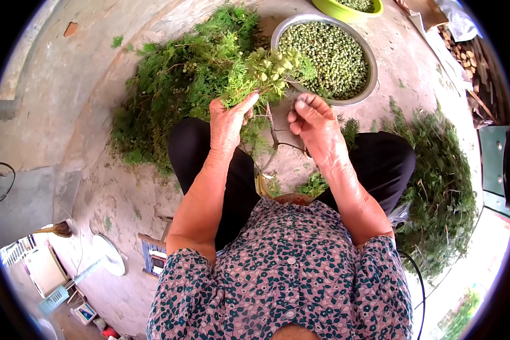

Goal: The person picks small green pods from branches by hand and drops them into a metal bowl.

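No packages or signs legible; a steel bowl [370,62] of small green seeds sits at the far side of the concrete floor [68,102], a lime-green bowl [328,8] of the same just beyond it. Heap of cut green foliage [170,85] lies far-left of the bowl, a second heap [442,187] at the right, beside the person's knee. Left hand [228,122] is closed around a leafy sprig bearing green seed pods [269,71], held at the steel bowl's near-left rim; right hand [314,127] close by, fingers curled, pinched contents too small to tell.

The green bowl [345,9] is cut off by the top edge, and the leafy sprig's [266,71] stem hides behind the hands.
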The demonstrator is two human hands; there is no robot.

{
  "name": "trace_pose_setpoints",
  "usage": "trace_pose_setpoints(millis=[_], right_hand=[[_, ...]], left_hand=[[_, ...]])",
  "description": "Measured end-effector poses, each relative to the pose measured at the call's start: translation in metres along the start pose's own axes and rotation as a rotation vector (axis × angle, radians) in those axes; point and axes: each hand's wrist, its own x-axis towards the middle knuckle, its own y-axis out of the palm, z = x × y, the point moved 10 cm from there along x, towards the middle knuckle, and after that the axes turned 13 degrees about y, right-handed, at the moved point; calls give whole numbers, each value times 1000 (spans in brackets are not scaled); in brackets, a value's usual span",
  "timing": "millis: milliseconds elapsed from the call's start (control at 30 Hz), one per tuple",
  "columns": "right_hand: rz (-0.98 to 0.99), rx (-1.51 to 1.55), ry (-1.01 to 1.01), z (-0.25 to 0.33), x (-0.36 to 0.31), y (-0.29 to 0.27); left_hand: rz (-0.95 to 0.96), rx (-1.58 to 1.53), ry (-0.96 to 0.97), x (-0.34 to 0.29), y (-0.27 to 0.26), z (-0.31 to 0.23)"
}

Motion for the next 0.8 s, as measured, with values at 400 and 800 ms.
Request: trace_pose_setpoints(millis=[400, 800], right_hand=[[-131, -271, -133, 14, 17, 9], [-220, 72, -99, 13, 41, -63]], left_hand=[[51, -79, -71, -2, 9, 0], [-112, -322, -178, 3, -5, 12]])
